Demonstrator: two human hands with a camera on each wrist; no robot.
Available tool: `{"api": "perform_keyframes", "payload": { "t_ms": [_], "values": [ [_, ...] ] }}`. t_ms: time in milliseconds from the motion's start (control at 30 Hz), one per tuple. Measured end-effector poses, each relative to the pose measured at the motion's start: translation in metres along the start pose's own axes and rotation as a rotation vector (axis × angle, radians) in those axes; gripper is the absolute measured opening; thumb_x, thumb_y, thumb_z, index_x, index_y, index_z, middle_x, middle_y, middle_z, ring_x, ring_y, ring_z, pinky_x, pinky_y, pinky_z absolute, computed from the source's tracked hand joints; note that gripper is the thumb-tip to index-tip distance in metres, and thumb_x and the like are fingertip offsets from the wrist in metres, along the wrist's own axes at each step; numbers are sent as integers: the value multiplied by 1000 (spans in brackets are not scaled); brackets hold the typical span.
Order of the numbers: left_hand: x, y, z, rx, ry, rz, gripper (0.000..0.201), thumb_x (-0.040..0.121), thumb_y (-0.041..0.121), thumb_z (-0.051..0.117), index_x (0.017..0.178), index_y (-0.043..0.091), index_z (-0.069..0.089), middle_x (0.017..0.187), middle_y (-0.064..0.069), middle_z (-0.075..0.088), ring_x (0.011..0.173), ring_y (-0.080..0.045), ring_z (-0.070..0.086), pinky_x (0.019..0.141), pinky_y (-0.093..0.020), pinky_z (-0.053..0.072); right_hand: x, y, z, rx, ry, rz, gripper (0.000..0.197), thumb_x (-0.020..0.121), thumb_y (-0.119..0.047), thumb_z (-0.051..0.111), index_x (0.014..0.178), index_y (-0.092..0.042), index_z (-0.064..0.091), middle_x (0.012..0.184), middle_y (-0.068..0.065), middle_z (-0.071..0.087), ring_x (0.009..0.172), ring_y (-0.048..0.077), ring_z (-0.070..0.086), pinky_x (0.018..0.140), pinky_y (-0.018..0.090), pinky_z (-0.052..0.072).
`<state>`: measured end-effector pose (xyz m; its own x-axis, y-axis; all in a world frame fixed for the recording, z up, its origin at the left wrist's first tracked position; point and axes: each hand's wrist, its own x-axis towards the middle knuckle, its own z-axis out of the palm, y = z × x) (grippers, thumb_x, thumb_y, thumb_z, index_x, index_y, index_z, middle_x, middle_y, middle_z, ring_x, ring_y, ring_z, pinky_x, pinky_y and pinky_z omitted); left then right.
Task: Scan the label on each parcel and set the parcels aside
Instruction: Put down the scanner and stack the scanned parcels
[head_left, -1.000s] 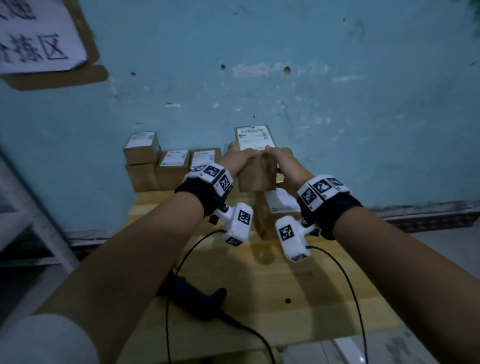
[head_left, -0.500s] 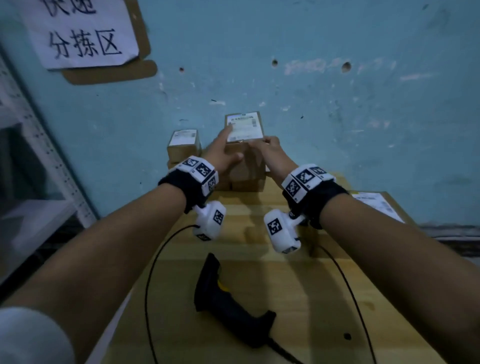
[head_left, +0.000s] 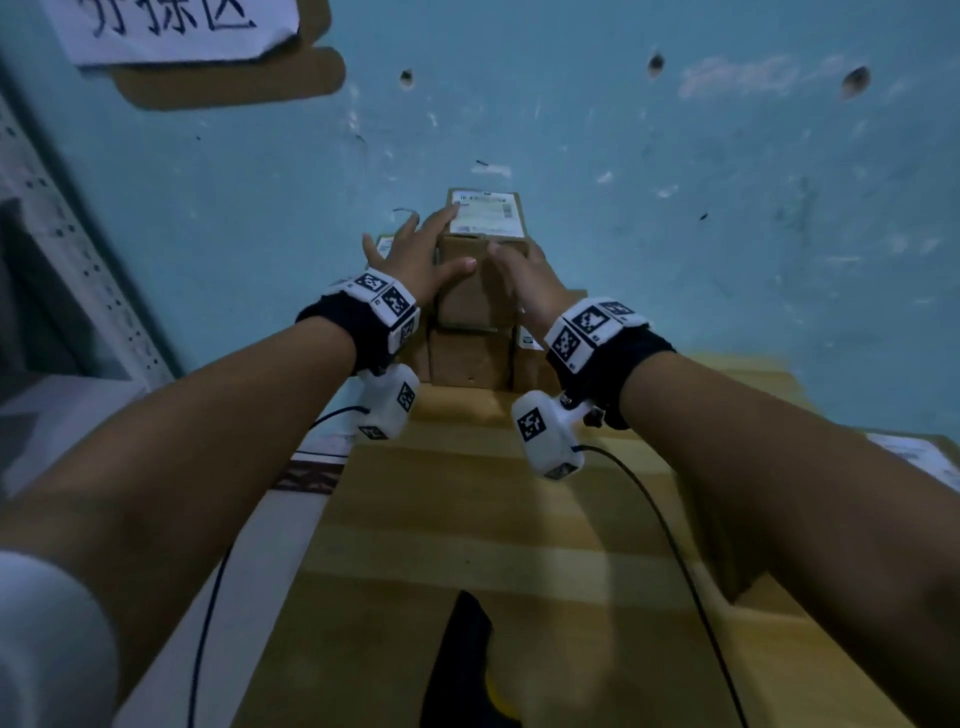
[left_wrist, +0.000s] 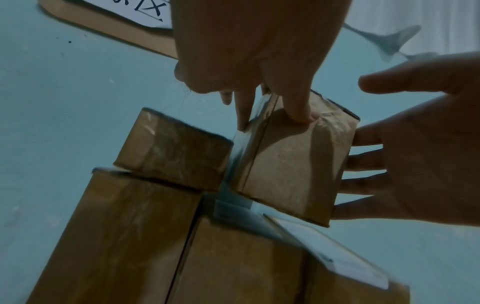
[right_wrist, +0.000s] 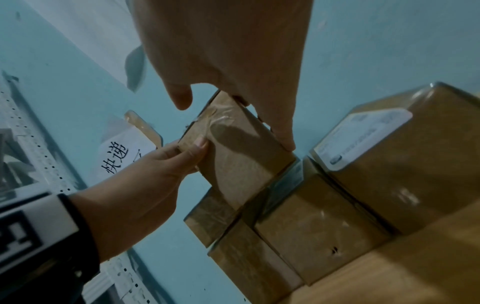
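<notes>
The top parcel (head_left: 483, 249) sits on stacked parcels (head_left: 470, 358) at the table's (head_left: 493, 519) far edge, against the wall (head_left: 675, 208). A scanner (head_left: 462, 660) lies at the near edge.

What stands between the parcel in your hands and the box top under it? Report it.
Nothing visible does. The left hand pinches the parcel, the right hand flanks it with straight fingers, directly over the lower box. The neighbouring box stands beside the parcel, not beneath it.

The left hand (left_wrist: 254, 41) grips the top of a brown parcel (left_wrist: 293, 164), with the thumb on its near face. The right hand (left_wrist: 428, 144) lays straight, spread fingers against its right side. The parcel is on top of the lower boxes (left_wrist: 233, 263), just beside a smaller box (left_wrist: 174, 150).
</notes>
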<state>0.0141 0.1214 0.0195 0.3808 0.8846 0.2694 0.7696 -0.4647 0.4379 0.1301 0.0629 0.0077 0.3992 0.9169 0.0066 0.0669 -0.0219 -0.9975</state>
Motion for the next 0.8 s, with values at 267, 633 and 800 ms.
{"api": "perform_keyframes", "payload": {
  "t_ms": [267,633,800],
  "values": [
    [-7,-15,25,13,-19,-72,63,91,51,44,147,38,17,159,-9,10,148,-21,1,116,-50,-12,14,30,11,-37,19,-3,63,85,-36,58,140,-16,34,136,16,49,122,33,51,104,48,42],
    [15,-41,-3,-501,358,-320,41,96,44,38,125,17,51,135,-7,49,129,-23,41,115,-34,19,20,25,10,-58,-13,17,84,84,-59,44,151,-20,13,157,8,22,143,28,25,117,43,23],
    [15,-70,-6,-711,123,-367,44,99,44,31,123,12,49,126,-12,51,116,-16,49,102,-25,30,18,20,-3,123,46,45,57,101,-38,31,150,-11,18,157,7,21,143,23,25,112,35,31]
  ]
}}
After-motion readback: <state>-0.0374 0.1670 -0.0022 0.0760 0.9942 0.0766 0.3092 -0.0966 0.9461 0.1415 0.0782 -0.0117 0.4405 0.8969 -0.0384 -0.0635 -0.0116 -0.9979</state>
